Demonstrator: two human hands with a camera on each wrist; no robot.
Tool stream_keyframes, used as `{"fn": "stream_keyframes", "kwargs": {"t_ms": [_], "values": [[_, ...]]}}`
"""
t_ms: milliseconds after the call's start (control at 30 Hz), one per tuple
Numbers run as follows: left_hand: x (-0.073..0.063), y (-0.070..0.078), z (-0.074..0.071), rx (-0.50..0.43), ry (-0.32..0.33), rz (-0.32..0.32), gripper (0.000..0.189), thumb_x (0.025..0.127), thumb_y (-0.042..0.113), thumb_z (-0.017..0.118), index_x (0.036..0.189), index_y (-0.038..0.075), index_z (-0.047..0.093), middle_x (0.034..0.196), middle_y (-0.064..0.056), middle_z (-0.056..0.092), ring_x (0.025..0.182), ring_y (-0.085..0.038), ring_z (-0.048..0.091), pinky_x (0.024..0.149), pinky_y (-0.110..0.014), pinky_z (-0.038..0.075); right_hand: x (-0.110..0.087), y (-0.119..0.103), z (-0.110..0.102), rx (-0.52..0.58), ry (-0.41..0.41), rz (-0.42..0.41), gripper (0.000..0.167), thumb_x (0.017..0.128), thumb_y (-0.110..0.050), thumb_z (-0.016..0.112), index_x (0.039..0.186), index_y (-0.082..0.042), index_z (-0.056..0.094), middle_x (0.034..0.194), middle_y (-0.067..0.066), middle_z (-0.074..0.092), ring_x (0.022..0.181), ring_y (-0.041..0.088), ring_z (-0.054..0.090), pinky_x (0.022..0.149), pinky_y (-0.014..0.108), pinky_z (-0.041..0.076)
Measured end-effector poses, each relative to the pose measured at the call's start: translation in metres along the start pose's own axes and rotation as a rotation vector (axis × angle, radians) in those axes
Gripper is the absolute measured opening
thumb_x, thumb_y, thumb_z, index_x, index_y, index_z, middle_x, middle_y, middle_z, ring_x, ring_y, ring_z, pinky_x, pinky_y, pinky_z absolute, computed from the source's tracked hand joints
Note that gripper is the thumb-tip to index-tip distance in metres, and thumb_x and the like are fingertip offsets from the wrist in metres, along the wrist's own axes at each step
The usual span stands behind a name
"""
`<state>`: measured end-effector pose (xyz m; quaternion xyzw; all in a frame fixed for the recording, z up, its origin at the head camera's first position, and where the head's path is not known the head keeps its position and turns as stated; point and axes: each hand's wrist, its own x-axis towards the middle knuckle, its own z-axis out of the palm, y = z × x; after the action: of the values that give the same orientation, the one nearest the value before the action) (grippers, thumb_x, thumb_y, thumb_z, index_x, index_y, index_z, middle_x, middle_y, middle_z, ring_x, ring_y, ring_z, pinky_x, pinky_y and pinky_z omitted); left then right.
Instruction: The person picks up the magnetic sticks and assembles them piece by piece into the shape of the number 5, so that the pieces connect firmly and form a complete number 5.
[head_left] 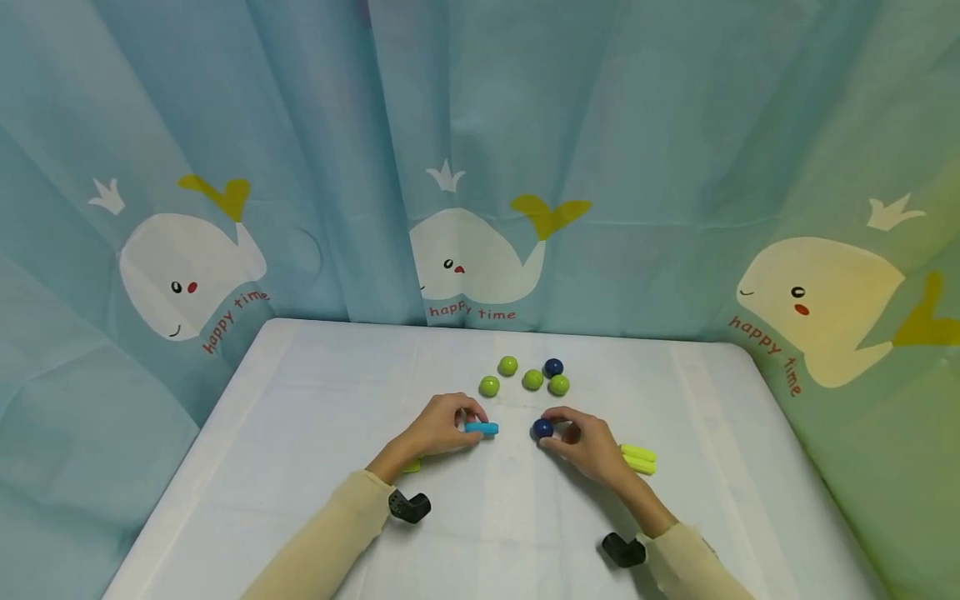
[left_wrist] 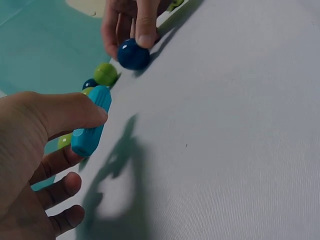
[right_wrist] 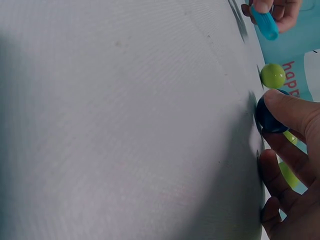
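Shows a smooth, glossy, plastic-looking skin on the held dark blue ball [head_left: 542, 429], bright with a small highlight. Repeats that shine on the green balls [head_left: 489, 386]. Softens to a lower, satiny gloss on the plastic-looking light blue stick [head_left: 484, 428]. Reads matt and finely textured on the white worktop [head_left: 495, 517]. Hangs in smooth folds, cloth or plastic sheeting, unclear which, on the curtain [head_left: 495, 92]. Looks like matt cloth on the cream sleeves [head_left: 318, 537], dark plastic on the wrist pieces [head_left: 409, 507].

Soft, even light fills the head view, the pale-blue fabric curtain [head_left: 645, 167] yellower right of the white rectangular table [head_left: 495, 508]. In the dimmer left-wrist view, the bare left hand [left_wrist: 25, 135] shadows that table darkly.
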<state>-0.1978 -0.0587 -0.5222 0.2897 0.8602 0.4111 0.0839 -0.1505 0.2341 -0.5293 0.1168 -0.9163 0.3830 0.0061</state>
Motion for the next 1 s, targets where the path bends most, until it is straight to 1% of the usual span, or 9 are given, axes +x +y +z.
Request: {"fn": "stream_keyframes", "kwargs": {"t_ms": [133, 233, 400, 667, 800, 1000], "values": [[0.005, 0.002, 0.005, 0.018, 0.020, 0.009, 0.013, 0.087, 0.012, 0.080, 0.099, 0.016, 0.076, 0.083, 0.006, 0.060, 0.074, -0.015, 0.052, 0.069, -0.027, 0.043, 0.000, 0.000, 0.000, 0.008, -0.001, -0.007, 0.038, 0.086, -0.018, 0.085, 0.121, -0.014, 0.072, 0.106, 0.001, 0.072, 0.074, 0.012, 0.054, 0.066, 0.026, 0.046], [0.009, 0.004, 0.008, 0.036, 0.026, 0.005, 0.014, 0.086, 0.012, 0.080, 0.099, 0.016, 0.076, 0.084, 0.006, 0.061, 0.076, -0.015, 0.053, 0.070, -0.027, 0.043, 0.001, -0.001, 0.000, 0.017, -0.004, -0.017, 0.039, 0.087, -0.017, 0.084, 0.124, -0.012, 0.071, 0.108, 0.002, 0.072, 0.073, 0.012, 0.054, 0.065, 0.026, 0.046], [0.014, 0.006, 0.014, 0.032, 0.034, 0.008, 0.015, 0.085, 0.010, 0.080, 0.100, 0.013, 0.077, 0.086, 0.003, 0.062, 0.077, -0.015, 0.054, 0.071, -0.027, 0.043, 0.004, -0.003, 0.003, 0.016, -0.006, -0.027, 0.039, 0.088, -0.016, 0.082, 0.125, -0.011, 0.071, 0.106, 0.002, 0.072, 0.073, 0.014, 0.054, 0.064, 0.026, 0.045], [0.026, 0.006, 0.020, 0.041, 0.046, 0.050, 0.015, 0.084, 0.009, 0.081, 0.098, 0.013, 0.077, 0.085, 0.004, 0.063, 0.077, -0.014, 0.055, 0.072, -0.026, 0.045, 0.007, -0.004, 0.004, 0.010, 0.007, -0.044, 0.038, 0.087, -0.015, 0.083, 0.123, -0.012, 0.072, 0.102, 0.000, 0.071, 0.071, 0.012, 0.053, 0.064, 0.026, 0.045], [0.031, 0.006, 0.024, 0.052, 0.050, 0.069, 0.016, 0.082, 0.008, 0.082, 0.097, 0.012, 0.078, 0.084, 0.005, 0.063, 0.077, -0.013, 0.055, 0.073, -0.027, 0.044, 0.008, -0.003, 0.005, 0.004, 0.007, -0.043, 0.037, 0.087, -0.014, 0.083, 0.123, -0.011, 0.072, 0.103, 0.002, 0.071, 0.070, 0.011, 0.053, 0.063, 0.026, 0.045], [0.033, 0.009, 0.027, 0.082, 0.033, 0.050, 0.017, 0.083, 0.011, 0.082, 0.099, 0.013, 0.078, 0.084, 0.007, 0.063, 0.080, -0.012, 0.054, 0.078, -0.028, 0.043, 0.009, -0.006, 0.006, 0.005, 0.000, -0.039, 0.038, 0.087, -0.014, 0.083, 0.124, -0.012, 0.072, 0.102, 0.001, 0.071, 0.070, 0.012, 0.052, 0.062, 0.026, 0.044]]}}
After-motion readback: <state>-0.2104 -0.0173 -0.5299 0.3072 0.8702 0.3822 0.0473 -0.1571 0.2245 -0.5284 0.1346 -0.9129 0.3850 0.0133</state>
